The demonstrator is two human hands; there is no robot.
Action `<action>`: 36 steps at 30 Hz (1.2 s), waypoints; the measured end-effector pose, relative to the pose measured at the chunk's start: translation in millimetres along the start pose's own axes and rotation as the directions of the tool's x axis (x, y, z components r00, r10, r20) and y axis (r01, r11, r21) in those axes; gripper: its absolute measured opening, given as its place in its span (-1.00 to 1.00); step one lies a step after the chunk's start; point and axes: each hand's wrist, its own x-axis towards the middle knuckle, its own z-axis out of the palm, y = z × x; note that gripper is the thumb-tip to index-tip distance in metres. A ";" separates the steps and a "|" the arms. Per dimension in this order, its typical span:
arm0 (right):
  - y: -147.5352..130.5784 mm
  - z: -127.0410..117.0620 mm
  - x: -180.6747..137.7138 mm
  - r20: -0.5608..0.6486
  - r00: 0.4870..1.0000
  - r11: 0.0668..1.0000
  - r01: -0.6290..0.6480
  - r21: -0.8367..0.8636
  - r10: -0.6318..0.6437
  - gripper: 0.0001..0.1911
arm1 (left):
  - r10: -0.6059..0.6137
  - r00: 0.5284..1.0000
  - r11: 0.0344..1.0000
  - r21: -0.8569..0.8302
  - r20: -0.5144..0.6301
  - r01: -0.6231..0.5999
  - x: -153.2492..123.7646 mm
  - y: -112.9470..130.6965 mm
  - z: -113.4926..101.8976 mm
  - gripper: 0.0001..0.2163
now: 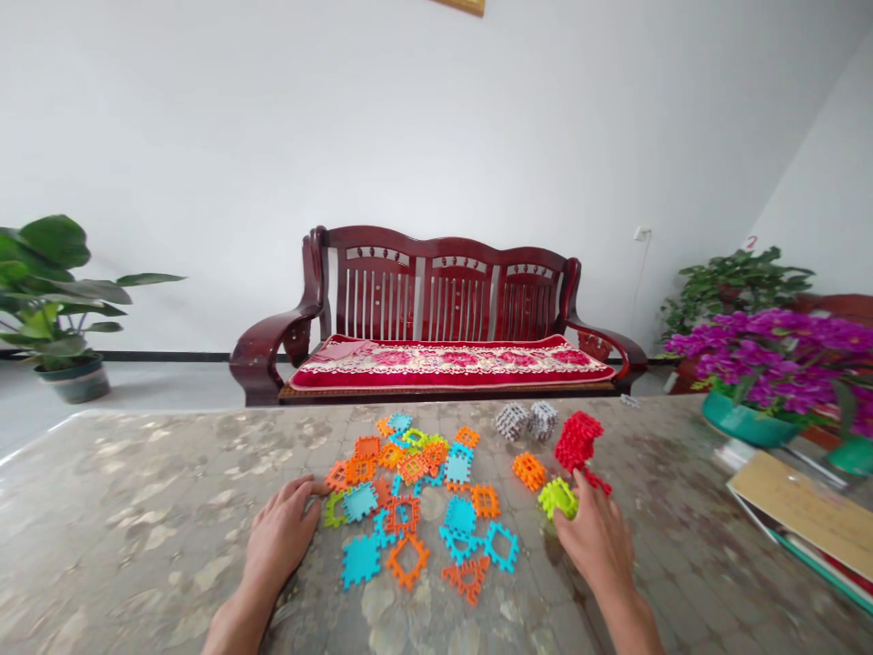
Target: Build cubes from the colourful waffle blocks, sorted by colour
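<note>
My left hand [286, 525] lies flat on the table, palm down, its fingers stretched out beside the left edge of a loose spread of interlocking puzzle tiles [402, 514] in orange, blue and green. It holds nothing. On the right, the thumb and forefinger of my right hand [600, 532] are round the near right side of a lime-green puzzle cube [557, 498]. Just behind stands a red stack of puzzle pieces [578, 441], and an orange puzzle block [529, 470] sits to the left. Two grey puzzle blocks [511, 422] are farther back.
The patterned table [170, 509] spans the foreground. At its right stand purple flowers in a teal pot [747, 420] and a pile with a brown envelope [808, 505]. A wooden bench [436, 246] with a red cushion [450, 364] is behind; a potted plant [72, 377] stands at left.
</note>
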 end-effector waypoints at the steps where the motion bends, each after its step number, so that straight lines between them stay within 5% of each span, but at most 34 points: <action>1: 0.0 0.4 0.1 0.005 1.000 1.000 0.001 -0.001 -0.001 -0.39 | 0.000 1.000 1.000 0.000 -0.004 0.000 -0.1 0.0 0.1 -0.69; 25: 3.0 13.1 -2.3 0.013 0.999 0.999 0.031 0.039 -0.032 -0.25 | -0.002 1.000 1.000 -0.014 -0.017 0.002 -0.7 1.9 -0.9 -0.70; 36: -29.3 6.8 26.3 0.004 0.972 0.959 0.232 0.164 -0.236 -0.43 | -0.012 1.000 1.000 0.000 -0.002 0.012 -1.9 3.3 -2.0 -0.70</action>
